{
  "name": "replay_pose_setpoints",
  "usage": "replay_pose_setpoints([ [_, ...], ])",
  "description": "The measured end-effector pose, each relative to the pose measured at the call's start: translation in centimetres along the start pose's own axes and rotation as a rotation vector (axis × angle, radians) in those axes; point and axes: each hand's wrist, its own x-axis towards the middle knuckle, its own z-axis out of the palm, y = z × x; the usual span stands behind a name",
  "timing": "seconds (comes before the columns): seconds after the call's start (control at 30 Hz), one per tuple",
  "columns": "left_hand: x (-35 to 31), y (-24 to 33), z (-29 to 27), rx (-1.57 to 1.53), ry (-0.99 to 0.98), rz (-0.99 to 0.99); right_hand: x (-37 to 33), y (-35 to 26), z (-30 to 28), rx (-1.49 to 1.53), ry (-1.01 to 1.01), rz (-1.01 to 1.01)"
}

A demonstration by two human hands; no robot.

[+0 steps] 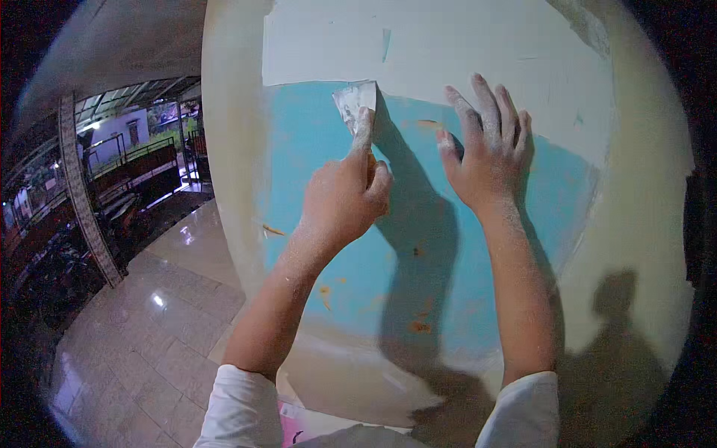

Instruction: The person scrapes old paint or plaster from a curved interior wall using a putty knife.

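Note:
A putty knife with a white-smeared metal blade lies against the wall, its edge at the border between a white coat above and a turquoise patch below. My left hand is closed round its handle, with the index finger stretched along the blade; the handle is mostly hidden. To the right, my right hand rests on or just over the wall with fingers spread, reaching across the same border. White dust covers both hands. Orange-brown marks dot the turquoise area.
Beige wall surrounds the patch, and shadows of my arms fall across it. At left are a glossy tiled floor, a post and dark railings. Something pink and white shows low by my left sleeve.

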Motion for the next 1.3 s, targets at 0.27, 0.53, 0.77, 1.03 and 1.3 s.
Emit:
replay_pose_setpoints([
  [0.27, -0.5, -1.0, 2.2, -0.120, -0.040, 0.031, -2.8, -0.4, 0.2, 0.149, -0.049, -0.042],
  [0.53, -1.0, 0.1, 1.9, -0.371, -0.249, -0.060, -7.6, -4.5, -4.0, 0.606, -0.422, -0.099],
  [0.77, 0.1, -1.4, 0.4, -0.328, -0.162, 0.113, -7.3, -4.0, -3.2, 0.515, -0.354, 0.054],
  [1.03, 3.7, -13.4, -2.5, 0.618, 0.603, 0.289, -5.2, -4.8, -3.7, 0.479, -0.266, 0.027],
  [1.3, 3.7, -13.1, -1.5, 0.568, 0.578, 0.288, -4.5, -5.9, -2.7, 0.509, -0.149, 0.081],
])
